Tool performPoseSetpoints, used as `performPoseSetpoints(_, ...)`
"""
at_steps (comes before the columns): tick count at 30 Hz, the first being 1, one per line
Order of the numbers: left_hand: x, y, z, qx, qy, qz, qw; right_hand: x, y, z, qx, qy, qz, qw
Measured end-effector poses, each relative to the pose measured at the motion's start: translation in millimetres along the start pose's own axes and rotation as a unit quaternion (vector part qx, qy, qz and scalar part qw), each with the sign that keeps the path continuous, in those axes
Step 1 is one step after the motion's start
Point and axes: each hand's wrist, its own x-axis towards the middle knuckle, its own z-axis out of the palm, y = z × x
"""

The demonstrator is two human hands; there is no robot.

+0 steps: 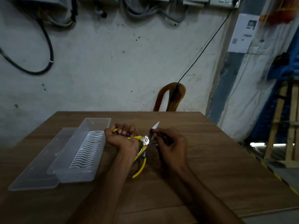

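A pair of yellow-handled scissors (pixel 142 152) stands open over the middle of the wooden table (pixel 202 167). My left hand (pixel 123 138) grips the upper yellow handle with curled fingers. The lower handle loop hangs down toward the table. My right hand (pixel 168 143) pinches the blade near the pivot. The bright blade tip (pixel 156 125) points up and away from me. Part of the blades is hidden behind my right fingers.
A clear plastic box (pixel 90 126) with a white wavy insert lies left of my hands, and its clear lid (pixel 34 175) lies beside it. A brown plastic chair (pixel 171 97) stands behind the table against the wall. A black cable hangs down to the chair.
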Motion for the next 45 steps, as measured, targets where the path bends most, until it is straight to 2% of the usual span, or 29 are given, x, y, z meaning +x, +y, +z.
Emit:
performPoseSetpoints(2, -2, -2, 0, 0.003, 0.001, 0.002, 1.0, 0, 3, 4, -0.061, 0.012, -0.023, 0.998)
performPoseSetpoints(7, 2, 3, -3, 0.01, 0.007, 0.008, 1.0, -22, 5, 29, -0.161, -0.105, -0.091, 0.977)
performPoseSetpoints(12, 1, 2, -3, 0.025, 0.009, 0.01, 1.0, -15, 0, 9, -0.111, -0.189, -0.11, 0.969)
performPoseSetpoints(14, -1, 0, -2, 0.012, 0.01, 0.007, 1.0, -11, -4, -8, -0.083, -0.165, -0.079, 0.98)
performPoseSetpoints(15, -1, 0, -1, 0.006, 0.008, 0.007, 1.0, -10, -4, -18, -0.052, -0.128, -0.037, 0.99)
performPoseSetpoints(17, -1, 1, 0, -0.004, 0.007, 0.005, 1.0, -11, -5, -34, 0.038, -0.037, 0.096, 0.994)
performPoseSetpoints(19, 0, 2, 0, -0.012, 0.009, 0.003, 1.0, -12, 0, -43, 0.067, 0.028, 0.192, 0.979)
performPoseSetpoints(21, 0, 2, 0, -0.018, 0.008, 0.0, 1.0, -13, 9, -43, 0.044, 0.052, 0.205, 0.976)
performPoseSetpoints(23, 0, 2, 0, -0.021, 0.006, -0.001, 1.0, -14, 9, -34, -0.008, 0.047, 0.147, 0.988)
performPoseSetpoints(25, 0, 1, 0, -0.023, 0.005, -0.001, 1.0, -17, 5, -20, -0.079, 0.021, 0.029, 0.996)
performPoseSetpoints(28, 0, 3, 0, -0.02, 0.001, -0.001, 1.0, -21, 2, 2, -0.148, -0.049, -0.119, 0.981)
performPoseSetpoints(30, 0, 4, 0, -0.016, 0.001, 0.002, 1.0, -22, 5, 10, -0.173, -0.066, -0.149, 0.971)
performPoseSetpoints(34, -3, 5, 1, -0.017, -0.001, 0.005, 1.0, -20, 22, 3, -0.207, -0.076, -0.155, 0.963)
performPoseSetpoints(36, -3, 5, 2, -0.009, -0.001, 0.005, 1.0, -16, 29, -9, -0.198, -0.067, -0.104, 0.972)
performPoseSetpoints(38, -1, 8, 1, -0.008, -0.004, 0.008, 1.0, -10, 31, -25, -0.173, -0.01, 0.027, 0.984)
performPoseSetpoints(40, 1, 11, 1, -0.013, -0.012, 0.011, 1.0, -4, 26, -39, -0.111, 0.105, 0.154, 0.976)
performPoseSetpoints(42, 1, 11, 2, -0.014, -0.015, 0.013, 1.0, -1, 19, -46, -0.001, 0.203, 0.21, 0.957)
performPoseSetpoints(43, 1, 11, 3, -0.013, -0.013, 0.015, 1.0, -1, 16, -46, 0.039, 0.21, 0.239, 0.947)
performPoseSetpoints(45, 0, 11, 4, -0.01, -0.012, 0.018, 1.0, -4, 11, -45, 0.099, 0.169, 0.309, 0.931)
